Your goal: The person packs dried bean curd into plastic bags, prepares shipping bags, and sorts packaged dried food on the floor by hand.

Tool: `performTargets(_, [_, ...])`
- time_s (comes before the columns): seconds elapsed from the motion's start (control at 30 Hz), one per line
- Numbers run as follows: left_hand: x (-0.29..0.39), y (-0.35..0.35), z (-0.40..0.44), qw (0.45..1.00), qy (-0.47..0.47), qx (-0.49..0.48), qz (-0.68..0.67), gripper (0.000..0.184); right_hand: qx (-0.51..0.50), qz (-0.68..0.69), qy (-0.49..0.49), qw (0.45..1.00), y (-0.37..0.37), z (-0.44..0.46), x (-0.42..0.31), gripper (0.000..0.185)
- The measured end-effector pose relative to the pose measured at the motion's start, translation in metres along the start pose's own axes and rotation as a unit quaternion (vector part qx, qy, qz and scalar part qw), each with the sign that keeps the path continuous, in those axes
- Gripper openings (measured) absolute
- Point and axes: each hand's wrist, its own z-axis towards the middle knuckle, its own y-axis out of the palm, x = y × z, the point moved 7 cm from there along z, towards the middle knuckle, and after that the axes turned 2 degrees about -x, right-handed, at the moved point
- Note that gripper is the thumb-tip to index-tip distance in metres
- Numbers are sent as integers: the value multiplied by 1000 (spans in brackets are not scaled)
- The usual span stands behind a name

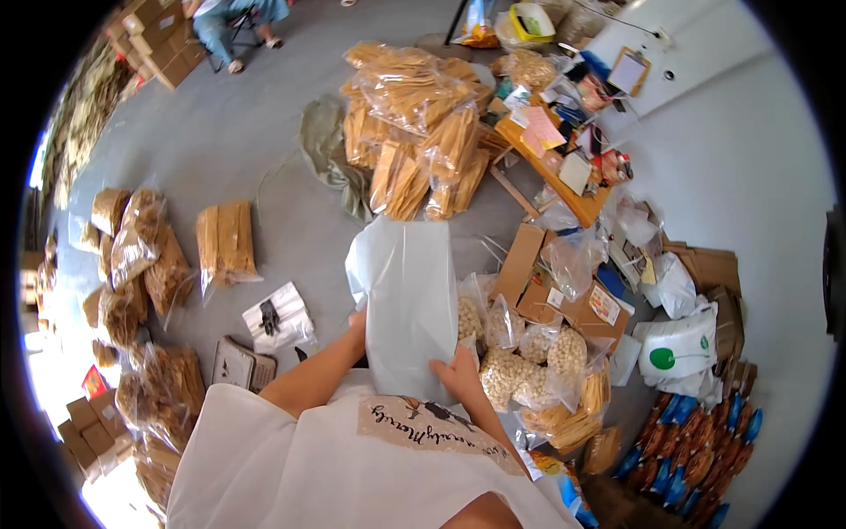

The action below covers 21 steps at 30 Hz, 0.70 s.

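A large pale, translucent plastic bag (407,304) hangs in front of my body, its far end spread wide and its surface smooth. My left hand (357,328) grips the bag at its left side, with most of the fingers hidden behind the plastic. On the right edge, lower down, my right hand (456,374) is closed on the bag, thumb on the near side. Just right of that hand lie clear bags of round cream-coloured pieces (511,375).
Bagged tan strips (410,132) are heaped ahead on the floor. More bagged bundles (141,256) lie left. A cluttered wooden table (564,198), an open cardboard box (573,309) and blue-and-brown packets (692,441) stand right. A person (225,26) sits far back.
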Motion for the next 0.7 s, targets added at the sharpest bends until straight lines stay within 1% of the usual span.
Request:
performTargets(0.07, [-2, -94, 7, 998, -1, 69, -2, 41, -70, 97, 16, 993, 20, 11, -15, 30])
performTargets(0.1, [2, -120, 3, 995, -1, 97, -3, 40, -80, 83, 8, 993, 28, 19, -21, 30])
performTargets(0.13, [5, -145, -1, 992, -2, 125, -5, 39, -108, 55, 28, 992, 41, 22, -22, 28])
performTargets(0.17, [6, -159, -20, 987, 2, 156, -34, 39, -138, 25, 49, 989, 53, 24, -20, 26])
performTargets(0.2, [1, -166, -34, 982, 9, 179, -61, 38, -169, 37, -19, 985, 66, 28, -25, 25])
performTargets(0.23, [-4, -172, -49, 976, 17, 201, -87, 38, -193, 26, -20, 981, 73, 26, -36, 25])
performTargets(0.3, [-5, -155, -56, 981, 77, 107, -143, 40, -242, 39, 60, 968, 93, 23, -46, 26])
performTargets(0.33, [-6, -146, -68, 977, 104, 91, -165, 40, -280, 28, 64, 958, 106, 22, -41, 26])
performTargets(0.4, [-8, -124, -91, 964, 158, 73, -202, 40, -318, 76, 69, 943, 124, 24, -26, 29])
performTargets(0.43, [-11, -116, -105, 956, 183, 72, -218, 40, -354, 66, 74, 930, 131, 19, -23, 29])
performTargets(0.5, [-20, -108, -129, 941, 223, 74, -244, 41, -401, 110, 105, 903, 146, 6, -17, 27])
performTargets(0.53, [-24, -108, -138, 933, 242, 75, -255, 41, -421, 100, 107, 895, 154, -5, -14, 27])
performTargets(0.6, [-32, -107, -154, 919, 273, 79, -275, 41, -409, 131, 135, 893, 156, -12, -9, 30])
performTargets(0.63, [-36, -109, -163, 912, 286, 79, -283, 42, -422, 119, 134, 889, 159, -16, -7, 30])
performTargets(0.7, [-44, -113, -177, 899, 310, 82, -299, 42, -455, 103, 169, 868, 164, -27, -1, 46])
